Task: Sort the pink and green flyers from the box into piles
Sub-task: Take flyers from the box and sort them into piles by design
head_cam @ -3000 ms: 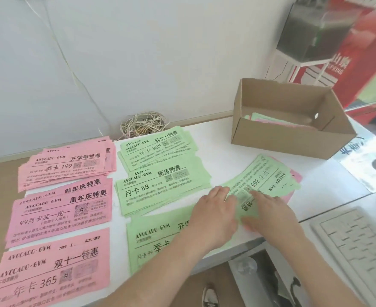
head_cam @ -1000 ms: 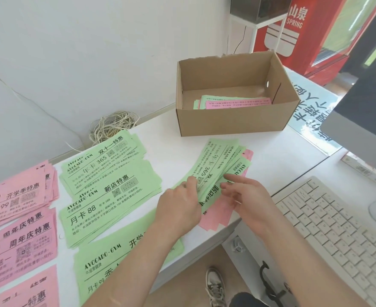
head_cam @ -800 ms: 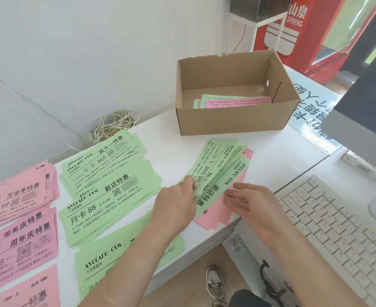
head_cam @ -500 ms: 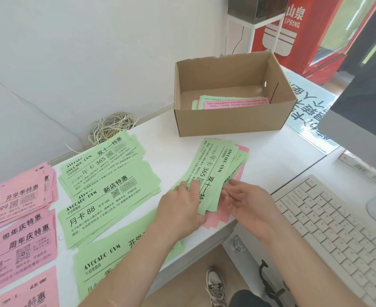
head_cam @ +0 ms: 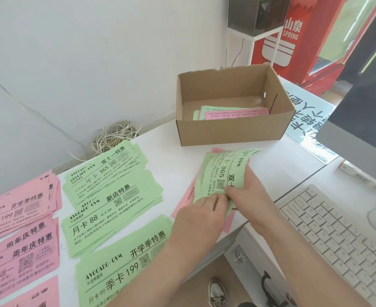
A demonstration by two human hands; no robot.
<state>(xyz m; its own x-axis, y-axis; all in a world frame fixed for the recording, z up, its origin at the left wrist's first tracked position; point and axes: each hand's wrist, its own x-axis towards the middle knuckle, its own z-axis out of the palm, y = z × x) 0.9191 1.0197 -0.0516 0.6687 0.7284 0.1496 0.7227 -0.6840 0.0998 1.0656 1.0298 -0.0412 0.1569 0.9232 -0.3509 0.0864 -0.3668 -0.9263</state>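
Flyers (head_cam: 218, 173) pale green and pink with black print; box (head_cam: 233, 131) plain brown cardboard; table (head_cam: 173, 151) white; keyboard (head_cam: 337, 235) off-white.

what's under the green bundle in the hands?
Pink flyers lie under the green bundle, showing along its left and near edges. How many there are is hidden by the bundle, the left hand and the right hand.

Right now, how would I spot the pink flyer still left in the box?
Find the open cardboard box at the back of the white desk. Inside it, the pink flyer is the top sheet nearest the front wall, lying on green flyers. It is the only pink one showing in there.
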